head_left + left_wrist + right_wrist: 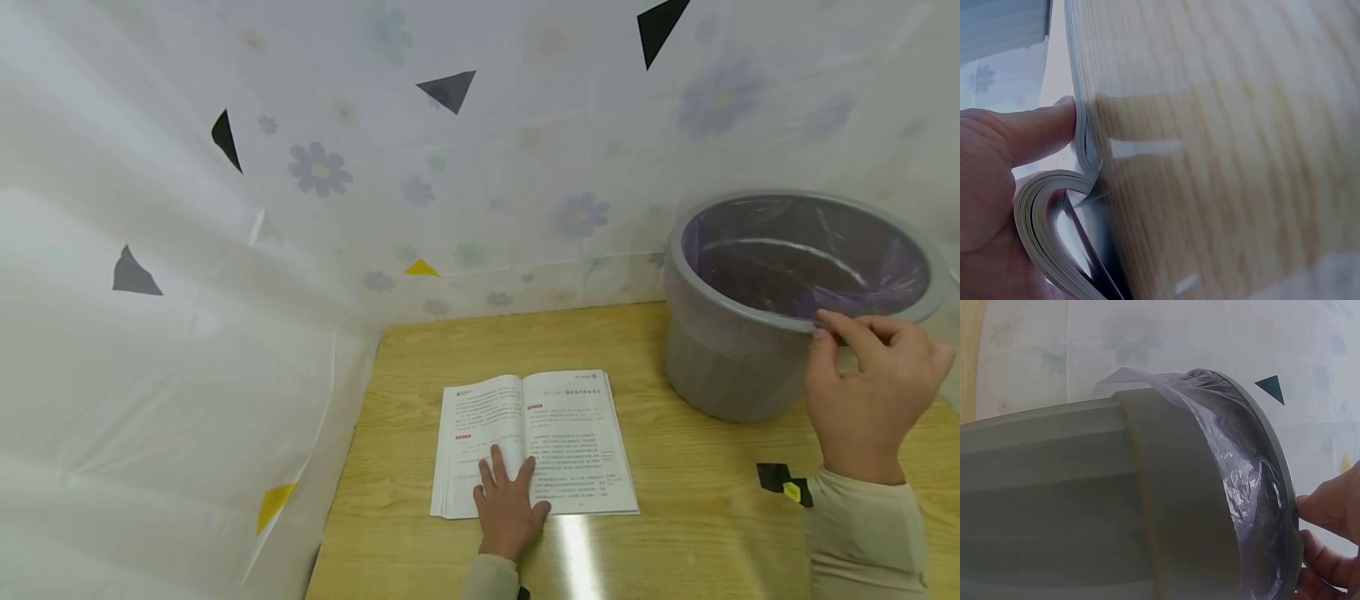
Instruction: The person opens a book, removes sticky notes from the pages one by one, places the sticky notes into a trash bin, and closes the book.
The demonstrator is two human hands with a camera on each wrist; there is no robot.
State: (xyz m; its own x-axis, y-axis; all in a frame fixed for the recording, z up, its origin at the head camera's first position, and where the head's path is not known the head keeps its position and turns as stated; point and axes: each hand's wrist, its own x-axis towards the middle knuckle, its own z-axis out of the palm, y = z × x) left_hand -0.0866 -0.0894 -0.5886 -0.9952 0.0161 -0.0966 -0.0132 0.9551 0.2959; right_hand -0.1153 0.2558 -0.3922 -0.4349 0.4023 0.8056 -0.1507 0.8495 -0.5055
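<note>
An open book (573, 454) with printed pages lies on the wooden table (697, 500). My left hand (506, 504) rests on its lower part near the spine, fingers spread; in the left wrist view the thumb (1047, 128) presses the bowed pages. To the right stands a grey trash can (731, 367), lined with a thin purple plastic bag (1241, 487) that folds over the rim. At the rim nearest me, my right hand (873, 392) pinches the edge with thumb and fingers. Whether the bag is also between those fingertips cannot be made out.
Behind the table hangs a white sheet with a flower pattern (465, 192), and a plain white sheet (187, 375) covers the left side. Black, grey and yellow paper pieces are stuck on them. A black and yellow marker (783, 485) is beside the right sleeve.
</note>
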